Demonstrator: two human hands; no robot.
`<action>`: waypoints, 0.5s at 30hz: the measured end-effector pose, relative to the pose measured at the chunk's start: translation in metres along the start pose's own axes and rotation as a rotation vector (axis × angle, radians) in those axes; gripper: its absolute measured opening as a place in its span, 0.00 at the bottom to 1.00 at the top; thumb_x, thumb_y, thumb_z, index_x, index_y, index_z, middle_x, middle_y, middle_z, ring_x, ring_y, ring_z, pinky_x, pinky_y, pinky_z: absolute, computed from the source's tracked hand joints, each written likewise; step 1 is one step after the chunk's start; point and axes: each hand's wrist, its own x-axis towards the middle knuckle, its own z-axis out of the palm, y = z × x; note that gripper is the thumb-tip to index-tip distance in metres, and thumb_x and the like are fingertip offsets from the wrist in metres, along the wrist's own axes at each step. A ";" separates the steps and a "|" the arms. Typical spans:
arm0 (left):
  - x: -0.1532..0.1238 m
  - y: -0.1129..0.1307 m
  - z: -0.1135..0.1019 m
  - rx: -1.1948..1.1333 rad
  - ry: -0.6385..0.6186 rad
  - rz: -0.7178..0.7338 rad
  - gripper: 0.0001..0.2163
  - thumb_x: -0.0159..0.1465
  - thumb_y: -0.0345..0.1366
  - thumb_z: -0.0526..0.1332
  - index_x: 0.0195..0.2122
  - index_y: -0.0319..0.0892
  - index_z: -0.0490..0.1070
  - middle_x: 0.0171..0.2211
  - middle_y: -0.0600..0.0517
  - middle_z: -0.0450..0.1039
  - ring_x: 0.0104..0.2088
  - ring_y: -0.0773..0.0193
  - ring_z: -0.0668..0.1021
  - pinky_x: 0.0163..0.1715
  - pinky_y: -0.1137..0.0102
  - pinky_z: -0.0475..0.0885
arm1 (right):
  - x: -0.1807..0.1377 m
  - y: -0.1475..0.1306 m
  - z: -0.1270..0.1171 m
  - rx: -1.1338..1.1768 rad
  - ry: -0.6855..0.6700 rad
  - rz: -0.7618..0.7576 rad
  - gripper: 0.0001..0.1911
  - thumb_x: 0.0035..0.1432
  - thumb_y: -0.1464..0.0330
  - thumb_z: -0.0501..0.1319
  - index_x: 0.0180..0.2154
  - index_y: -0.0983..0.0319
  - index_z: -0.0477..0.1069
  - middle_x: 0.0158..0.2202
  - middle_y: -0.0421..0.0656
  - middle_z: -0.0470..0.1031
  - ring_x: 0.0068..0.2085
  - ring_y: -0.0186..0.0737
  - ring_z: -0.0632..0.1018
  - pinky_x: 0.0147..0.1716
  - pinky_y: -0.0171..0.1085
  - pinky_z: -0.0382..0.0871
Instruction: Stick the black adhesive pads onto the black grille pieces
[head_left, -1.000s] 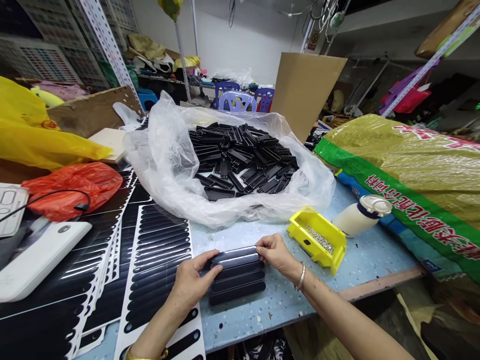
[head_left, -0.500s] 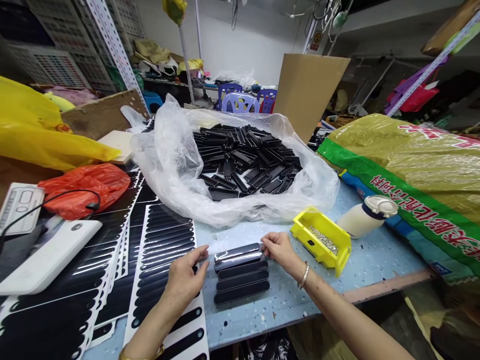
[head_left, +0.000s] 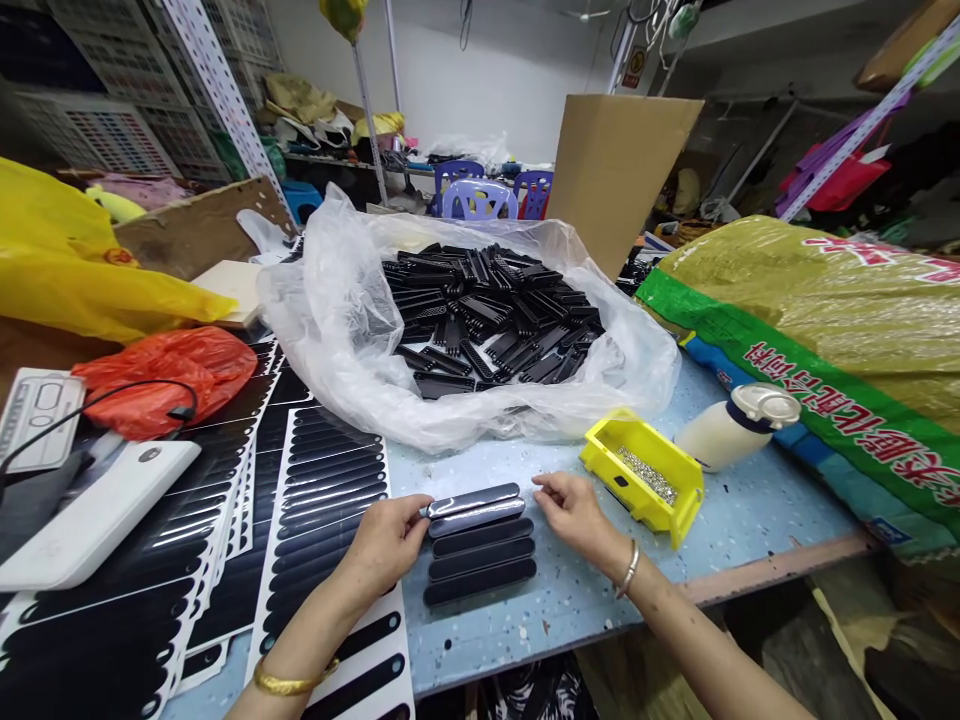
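Note:
Several long black strips with rounded ends lie in a stack of rows on the blue table. The glossy black strip (head_left: 472, 500) at the far end has its left tip pinched between the thumb and forefinger of my left hand (head_left: 386, 540). Nearer me the black strips (head_left: 481, 560) look matte. My right hand (head_left: 577, 515) is off the strips' right ends, thumb and forefinger pressed together; whether something small is between them I cannot make out. Beside my left forearm is a white sheet (head_left: 289, 560) bearing rows of black round-ended stickers.
A clear plastic bag (head_left: 360, 400) full of black plastic pieces (head_left: 487, 310) stands behind the strips. To the right are a yellow bin (head_left: 611, 480) of small metal parts, a white bottle (head_left: 724, 435) and a large printed sack (head_left: 817, 310). A white device (head_left: 97, 515) lies at left.
My left hand has moved right and closed on the left end of the far glossy strip. My right hand has drawn back to the right, away from that strip's right end.

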 end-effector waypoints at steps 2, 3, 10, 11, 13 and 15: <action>0.004 0.002 -0.001 -0.048 -0.006 -0.013 0.13 0.56 0.34 0.56 0.37 0.41 0.79 0.21 0.53 0.76 0.23 0.63 0.75 0.28 0.70 0.66 | 0.005 -0.009 0.008 0.029 -0.031 -0.039 0.15 0.55 0.69 0.54 0.36 0.65 0.78 0.30 0.48 0.79 0.31 0.42 0.78 0.33 0.38 0.71; 0.005 0.003 -0.001 -0.078 0.001 -0.019 0.12 0.56 0.34 0.57 0.36 0.41 0.79 0.20 0.53 0.76 0.23 0.63 0.76 0.28 0.70 0.66 | 0.007 -0.012 0.010 0.040 -0.038 -0.057 0.15 0.55 0.70 0.53 0.34 0.65 0.78 0.30 0.48 0.79 0.32 0.43 0.78 0.34 0.38 0.70; 0.005 0.011 0.003 -0.399 0.184 -0.038 0.11 0.51 0.34 0.64 0.34 0.43 0.81 0.28 0.51 0.80 0.27 0.63 0.78 0.28 0.71 0.70 | 0.009 -0.012 0.007 0.180 -0.049 -0.023 0.14 0.54 0.69 0.52 0.28 0.63 0.76 0.26 0.44 0.77 0.29 0.40 0.76 0.30 0.36 0.68; 0.005 0.012 0.005 -0.450 0.197 -0.053 0.10 0.50 0.33 0.65 0.34 0.43 0.81 0.27 0.51 0.80 0.26 0.63 0.78 0.27 0.71 0.70 | 0.008 -0.011 0.006 0.186 -0.053 -0.018 0.15 0.54 0.68 0.52 0.27 0.63 0.76 0.25 0.44 0.76 0.28 0.40 0.76 0.29 0.35 0.68; 0.005 0.016 0.008 -0.586 0.217 -0.098 0.10 0.48 0.33 0.67 0.32 0.42 0.82 0.26 0.51 0.80 0.25 0.63 0.78 0.27 0.71 0.71 | 0.007 -0.011 0.006 0.182 -0.053 -0.015 0.15 0.56 0.66 0.52 0.27 0.63 0.76 0.25 0.44 0.76 0.28 0.40 0.75 0.29 0.35 0.67; 0.007 0.018 0.010 -0.756 0.217 -0.157 0.11 0.46 0.34 0.69 0.32 0.41 0.81 0.25 0.51 0.80 0.25 0.63 0.78 0.27 0.71 0.73 | 0.006 -0.010 0.008 0.177 -0.036 0.004 0.15 0.56 0.64 0.54 0.28 0.64 0.76 0.25 0.44 0.76 0.28 0.40 0.75 0.29 0.36 0.67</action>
